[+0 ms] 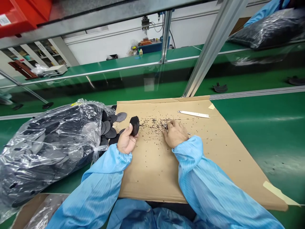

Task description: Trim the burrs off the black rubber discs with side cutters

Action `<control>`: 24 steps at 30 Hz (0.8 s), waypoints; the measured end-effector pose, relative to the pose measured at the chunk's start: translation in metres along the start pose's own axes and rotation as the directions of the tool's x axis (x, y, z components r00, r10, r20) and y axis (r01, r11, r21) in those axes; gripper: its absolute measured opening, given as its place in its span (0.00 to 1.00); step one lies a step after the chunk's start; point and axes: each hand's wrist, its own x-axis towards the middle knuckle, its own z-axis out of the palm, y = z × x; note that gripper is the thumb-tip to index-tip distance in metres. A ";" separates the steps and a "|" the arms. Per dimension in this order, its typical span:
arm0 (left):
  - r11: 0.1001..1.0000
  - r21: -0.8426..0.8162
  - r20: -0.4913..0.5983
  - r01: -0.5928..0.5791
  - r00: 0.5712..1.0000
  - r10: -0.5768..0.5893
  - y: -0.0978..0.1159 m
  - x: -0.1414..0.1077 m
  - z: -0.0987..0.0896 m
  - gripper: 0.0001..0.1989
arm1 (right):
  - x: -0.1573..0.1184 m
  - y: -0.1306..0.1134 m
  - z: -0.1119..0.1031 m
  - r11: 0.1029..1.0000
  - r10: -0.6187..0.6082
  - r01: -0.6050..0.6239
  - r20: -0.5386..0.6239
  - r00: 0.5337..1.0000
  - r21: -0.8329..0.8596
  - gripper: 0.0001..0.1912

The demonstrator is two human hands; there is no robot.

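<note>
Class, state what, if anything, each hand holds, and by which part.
Left hand: a black round piece, by its lower left rim. Right hand: apparently a slim metal tool, around its middle, mostly hidden.

The bench (274, 127) is green and a bit shiny. A big sheet of brown cardboard (152, 181) lies flat on it, below the left fingers (136, 136) and right fingers (170, 125). Pale tape (278, 192) sticks at its near corner, right of the right fingers. Tiny black bits (154, 122) dot the cardboard, mostly between both sets of fingers. Beyond the right fingers lies a long white tool (194, 114). Left of the left fingers, a big clear bag (59, 149) sits on the bench, with black discs (111, 133) heaped beside it.
</note>
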 end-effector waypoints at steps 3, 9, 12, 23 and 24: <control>0.999 -0.023 -0.004 0.021 1.000 -0.022 0.001 -0.001 0.000 0.03 | 0.003 0.001 0.003 1.000 0.008 -0.008 -0.012 1.000 0.000 0.10; 0.989 -0.069 -0.002 0.130 0.991 -0.131 0.006 -0.003 0.002 0.09 | 0.004 -0.013 -0.006 0.843 -0.077 0.257 -0.367 0.927 0.472 0.18; 0.980 -0.096 0.025 0.174 0.985 -0.172 0.008 -0.004 0.002 0.13 | 0.002 -0.020 -0.002 0.704 0.039 0.297 -0.453 0.890 0.645 0.19; 0.966 0.047 0.062 0.254 0.964 -0.257 0.008 -0.006 0.000 0.09 | -0.006 -0.029 -0.009 0.864 -0.222 0.312 -0.258 0.940 0.394 0.14; 0.965 0.060 0.061 0.256 0.964 -0.260 0.008 -0.006 0.000 0.09 | -0.007 -0.031 -0.010 0.889 -0.258 0.329 -0.246 0.934 0.318 0.13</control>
